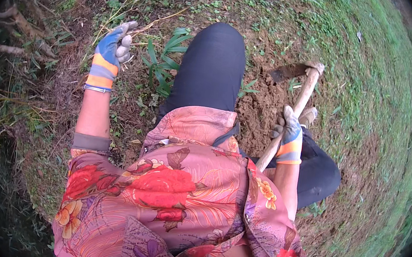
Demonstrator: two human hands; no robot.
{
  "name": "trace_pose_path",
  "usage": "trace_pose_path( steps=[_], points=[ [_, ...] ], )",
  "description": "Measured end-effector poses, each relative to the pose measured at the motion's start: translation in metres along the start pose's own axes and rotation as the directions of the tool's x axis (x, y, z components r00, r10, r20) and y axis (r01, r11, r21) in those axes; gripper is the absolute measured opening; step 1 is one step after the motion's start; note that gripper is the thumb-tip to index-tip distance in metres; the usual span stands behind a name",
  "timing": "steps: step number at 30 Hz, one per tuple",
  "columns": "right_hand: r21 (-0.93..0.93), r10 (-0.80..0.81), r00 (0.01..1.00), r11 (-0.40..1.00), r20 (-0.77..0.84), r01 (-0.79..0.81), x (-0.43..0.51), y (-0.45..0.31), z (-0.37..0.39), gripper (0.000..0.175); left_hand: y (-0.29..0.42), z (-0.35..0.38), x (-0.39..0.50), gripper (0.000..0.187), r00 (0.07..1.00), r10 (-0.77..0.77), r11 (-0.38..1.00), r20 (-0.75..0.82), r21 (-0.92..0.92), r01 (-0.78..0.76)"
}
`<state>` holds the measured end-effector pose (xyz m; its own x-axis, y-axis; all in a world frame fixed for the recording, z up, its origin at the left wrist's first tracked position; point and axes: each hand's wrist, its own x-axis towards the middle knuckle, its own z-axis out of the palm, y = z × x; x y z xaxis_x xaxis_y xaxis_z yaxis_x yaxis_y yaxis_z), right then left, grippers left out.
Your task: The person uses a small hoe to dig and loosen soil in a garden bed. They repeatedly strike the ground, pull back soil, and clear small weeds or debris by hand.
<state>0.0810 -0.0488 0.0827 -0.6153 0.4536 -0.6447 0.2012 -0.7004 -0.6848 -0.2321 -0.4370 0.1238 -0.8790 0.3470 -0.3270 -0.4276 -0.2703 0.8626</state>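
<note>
My left hand (115,46), in a blue, grey and orange work glove, is raised over the ground at the left. Its fingers are curled around thin dry plant stems (157,20), which stick out beyond the fingertips. My right hand (289,129), gloved alike, is closed around the wooden handle (306,92) of a hoe at the right. The hoe's dark metal blade (287,73) points left and rests at the edge of loosened brown soil (256,111). The lower end of the handle is hidden behind my shirt and arm.
A long-leaved green plant (164,60) grows left of my raised knee (214,60), and a small seedling (247,88) to its right. Woody roots or branches (25,29) lie at the far left. Short grass (376,122) covers the right side.
</note>
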Motion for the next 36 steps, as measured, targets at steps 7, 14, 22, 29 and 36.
trace_pose_path(
  steps=[7, 14, 22, 29, 36],
  points=[
    [0.127, 0.078, 0.997, 0.989, 0.019, -0.079, 0.021, 0.001, -0.004, 0.02, 0.048, 0.078, -0.047, 0.036, 0.98, 0.2, 0.962, 0.005, 0.187, -0.198],
    [-0.004, 0.029, 0.999, 1.0, 0.042, -0.029, 0.027, -0.015, 0.016, 0.02, 0.067, 0.167, -0.055, 0.034, 0.92, 0.322, 0.884, 0.225, 0.276, -0.377],
    [-0.269, -0.174, 0.985, 0.948, 0.007, 0.17, 0.056, -0.062, 0.059, 0.023, 0.009, 0.243, 0.063, 0.023, 0.862, 0.1, 0.965, 0.497, 0.163, -0.206],
    [-0.173, -0.26, 0.935, 0.936, 0.241, 0.305, 0.188, -0.067, 0.115, 0.025, -0.024, 0.246, 0.148, 0.022, 0.946, -0.01, 0.936, 0.323, 0.336, -0.105],
    [-0.999, 0.313, 0.949, -0.024, 0.034, 0.044, 0.289, 0.003, -0.002, 0.02, -0.032, 0.25, 0.16, 0.022, 0.96, -0.04, 0.933, 0.277, 0.355, -0.064]
  ],
)
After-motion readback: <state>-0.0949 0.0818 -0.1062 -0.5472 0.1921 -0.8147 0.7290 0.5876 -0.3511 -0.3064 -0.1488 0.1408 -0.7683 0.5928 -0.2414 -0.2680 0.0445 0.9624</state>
